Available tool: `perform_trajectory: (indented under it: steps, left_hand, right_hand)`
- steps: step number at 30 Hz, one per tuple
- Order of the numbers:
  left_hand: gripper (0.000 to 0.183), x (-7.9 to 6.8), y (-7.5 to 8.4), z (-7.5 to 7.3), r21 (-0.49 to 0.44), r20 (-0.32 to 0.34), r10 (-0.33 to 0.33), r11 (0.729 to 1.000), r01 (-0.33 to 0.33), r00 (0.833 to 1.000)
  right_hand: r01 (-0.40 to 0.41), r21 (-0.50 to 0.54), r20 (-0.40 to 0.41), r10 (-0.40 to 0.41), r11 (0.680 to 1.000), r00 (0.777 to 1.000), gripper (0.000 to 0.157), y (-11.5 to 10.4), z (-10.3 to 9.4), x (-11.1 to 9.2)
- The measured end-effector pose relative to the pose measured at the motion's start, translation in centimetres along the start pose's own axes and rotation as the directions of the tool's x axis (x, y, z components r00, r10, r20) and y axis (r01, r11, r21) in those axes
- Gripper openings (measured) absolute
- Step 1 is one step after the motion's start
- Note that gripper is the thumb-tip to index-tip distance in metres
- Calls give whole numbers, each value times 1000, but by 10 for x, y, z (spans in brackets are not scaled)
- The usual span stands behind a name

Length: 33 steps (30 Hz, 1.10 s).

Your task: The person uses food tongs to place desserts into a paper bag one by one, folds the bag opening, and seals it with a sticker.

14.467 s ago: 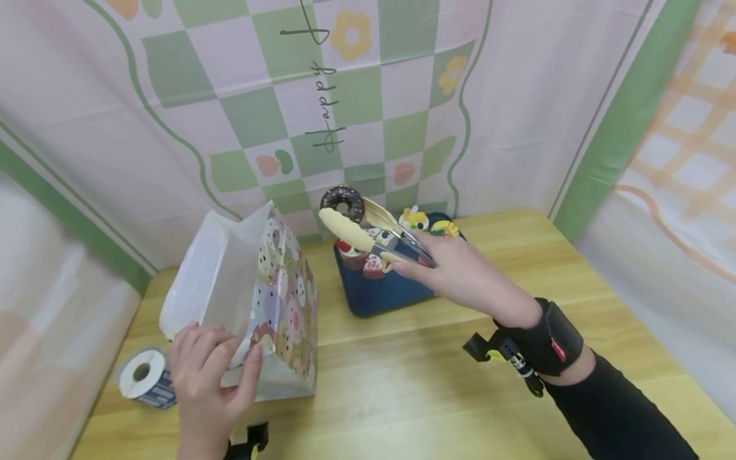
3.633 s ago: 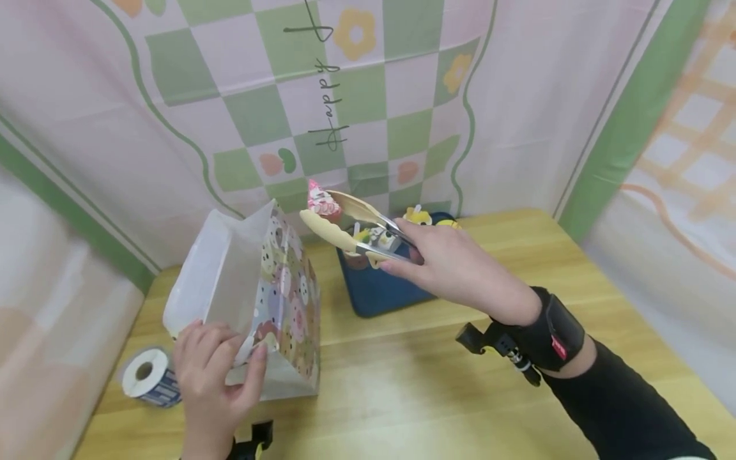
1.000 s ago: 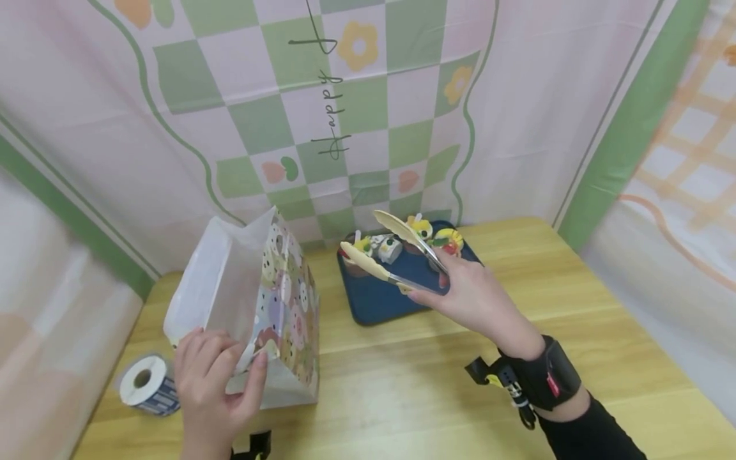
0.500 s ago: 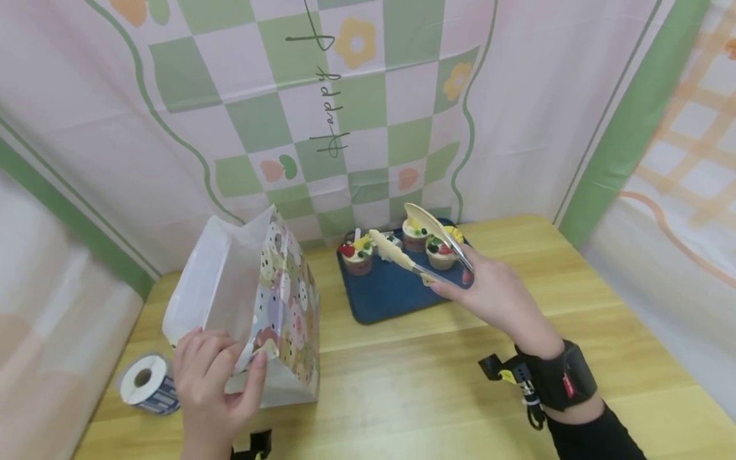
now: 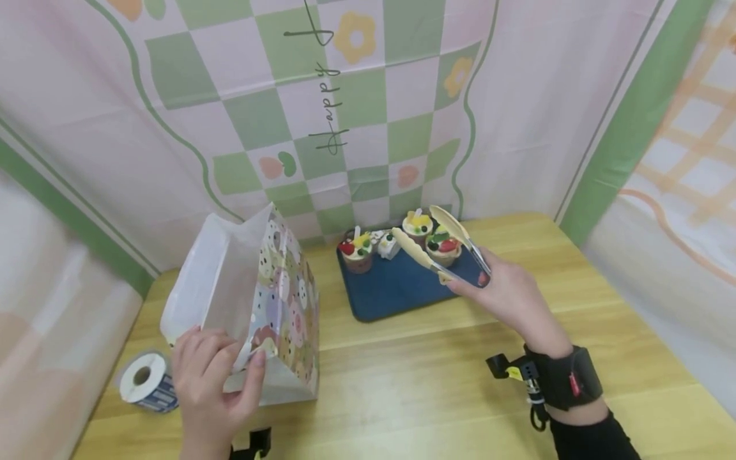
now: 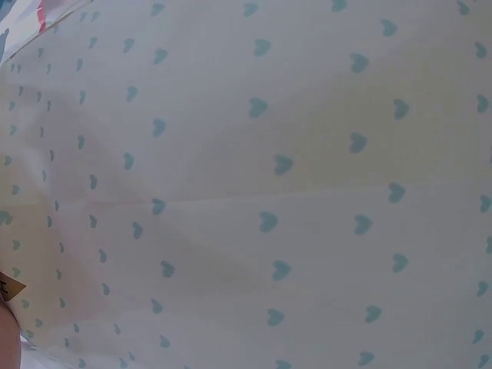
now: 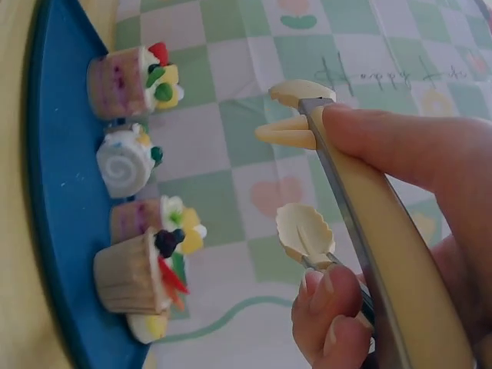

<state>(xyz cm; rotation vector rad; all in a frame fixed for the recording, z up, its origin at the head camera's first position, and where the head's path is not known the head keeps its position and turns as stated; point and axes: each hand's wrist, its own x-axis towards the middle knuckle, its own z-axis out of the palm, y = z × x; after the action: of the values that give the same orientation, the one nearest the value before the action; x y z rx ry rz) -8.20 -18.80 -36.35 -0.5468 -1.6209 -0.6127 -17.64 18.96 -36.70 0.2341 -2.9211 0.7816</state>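
My right hand grips a pair of tongs with cream scalloped tips, spread apart with nothing between them. In the head view the tips hover over the right part of a blue tray, around a fruit-topped cupcake. Two layered fruit cups, one at the left and one behind the cupcake, share the tray with a white swirl roll cake. With thumb and fingers, my left hand pinches the near rim of an upright gift bag; its inside bottom is hidden.
A roll of labels stands left of the bag on the wooden table. A checkered curtain hangs right behind the tray. Heart-printed paper fills the left wrist view.
Earlier the tongs held a chocolate donut, later a pink cake slice; now neither shows. The spread tongs have moved right across the tray toward the cupcake. My left hand has stayed on the bag.
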Motion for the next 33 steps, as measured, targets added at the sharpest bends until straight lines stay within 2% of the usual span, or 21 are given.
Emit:
perform_trajectory:
  steps: [5, 19, 33]
  left_hand:
    - [49, 0, 2, 2, -1, -10, -4, 1000, 4, 1000]
    - [52, -2, -2, 3, 5, -20, -16, 1000, 16, 1000]
    - [58, 12, 9, 2, 34, 4, -28, 999, 28, 1000]
  right_hand:
    - [-22, -8, -24, 22, 1000, 999, 92, 12, 11, 1]
    - [-102, 16, -9, 102, 995, 995, 100, 36, 27, 11]
    - [-102, 78, -44, 105, 992, 993, 91, 47, 36, 15]
